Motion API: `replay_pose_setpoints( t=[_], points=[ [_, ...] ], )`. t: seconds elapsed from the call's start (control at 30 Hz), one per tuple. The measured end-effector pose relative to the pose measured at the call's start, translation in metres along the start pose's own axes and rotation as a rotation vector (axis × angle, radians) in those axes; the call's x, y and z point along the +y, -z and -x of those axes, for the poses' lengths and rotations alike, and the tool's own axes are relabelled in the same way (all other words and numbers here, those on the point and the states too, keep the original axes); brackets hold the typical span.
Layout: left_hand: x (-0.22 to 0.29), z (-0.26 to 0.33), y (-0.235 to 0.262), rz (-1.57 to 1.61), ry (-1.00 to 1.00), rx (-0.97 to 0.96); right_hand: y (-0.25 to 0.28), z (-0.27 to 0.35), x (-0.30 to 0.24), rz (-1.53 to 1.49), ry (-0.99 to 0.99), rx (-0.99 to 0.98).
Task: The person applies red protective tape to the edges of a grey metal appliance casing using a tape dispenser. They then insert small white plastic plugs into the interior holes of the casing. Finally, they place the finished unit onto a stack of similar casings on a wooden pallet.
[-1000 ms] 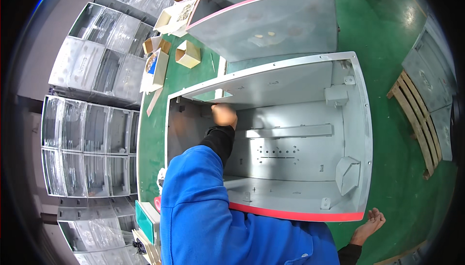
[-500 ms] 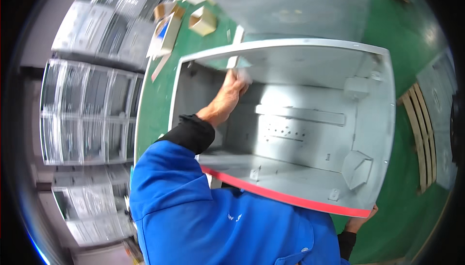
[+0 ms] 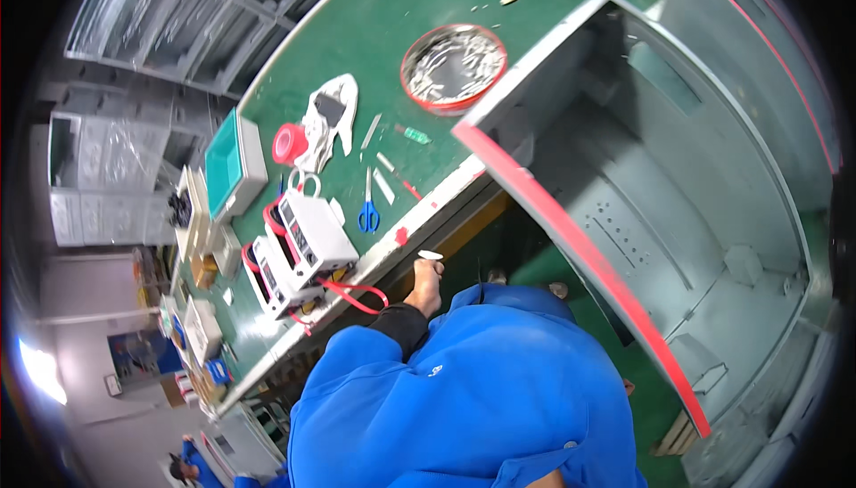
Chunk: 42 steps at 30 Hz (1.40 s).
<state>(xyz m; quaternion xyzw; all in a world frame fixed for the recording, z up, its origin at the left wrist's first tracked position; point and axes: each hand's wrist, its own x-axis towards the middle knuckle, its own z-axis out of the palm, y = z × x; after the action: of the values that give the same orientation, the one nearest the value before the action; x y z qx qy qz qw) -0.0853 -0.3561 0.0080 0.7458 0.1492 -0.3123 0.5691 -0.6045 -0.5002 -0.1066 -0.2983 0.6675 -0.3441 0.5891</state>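
My left hand (image 3: 426,285) is low beside the front edge of the green workbench (image 3: 357,20), fingers closed around a small white piece (image 3: 430,255) whose kind I cannot make out. To the right stands a large grey metal cabinet shell (image 3: 758,149), its open side toward me and red tape (image 3: 584,252) along its near edge. Only a bit of skin of my right hand (image 3: 629,387) shows past my blue jacket, below the cabinet's taped edge. Its fingers are hidden.
On the bench are a round red-rimmed tin (image 3: 456,106) of small white pieces, blue-handled scissors (image 3: 368,217), a red tape roll (image 3: 290,143), a white cloth (image 3: 343,91), white boxy devices with red cords (image 3: 325,229) and a teal-lined tray (image 3: 254,163). Another person (image 3: 201,466) is at far lower left.
My left hand has left the cabinet's inside and come down by the bench edge. The view has swung left, so the cabinet now sits farther right and tilted, and the bench tools show.
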Motion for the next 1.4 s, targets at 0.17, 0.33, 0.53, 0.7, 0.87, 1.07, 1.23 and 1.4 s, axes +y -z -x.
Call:
replay_pose_setpoints(
  t=[0.17,0.33,0.53,0.7,0.87,1.07,1.23,1.4],
  points=[
    [-0.064,-0.029,0.026,0.125,0.221,0.021,-0.015,-0.008,-0.023,1.124,0.813,-0.309],
    [-0.028,-0.036,0.033,0.374,0.341,-0.059,-0.048,-0.036,-0.055,0.505,-0.032,-0.376],
    [0.007,-0.075,0.057,0.875,0.495,-0.15,-0.156,0.056,-0.074,0.068,-0.188,-0.135],
    [0.027,-0.076,0.06,1.007,0.57,-0.285,-0.151,0.083,-0.058,0.19,0.081,-0.155],
    [0.03,-0.034,0.066,0.668,0.231,-0.365,-0.113,0.064,-0.04,0.241,0.116,-0.144],
    [0.008,-0.032,0.063,-0.496,-0.731,0.017,-0.123,0.093,-0.036,0.304,0.229,-0.128],
    [0.0,-0.085,0.051,-0.249,-0.476,0.1,-0.157,0.129,-0.081,0.354,0.235,-0.144],
    [0.01,-0.043,0.038,-0.29,-0.742,0.011,-0.143,0.13,-0.077,0.307,0.215,-0.073]
  ],
)
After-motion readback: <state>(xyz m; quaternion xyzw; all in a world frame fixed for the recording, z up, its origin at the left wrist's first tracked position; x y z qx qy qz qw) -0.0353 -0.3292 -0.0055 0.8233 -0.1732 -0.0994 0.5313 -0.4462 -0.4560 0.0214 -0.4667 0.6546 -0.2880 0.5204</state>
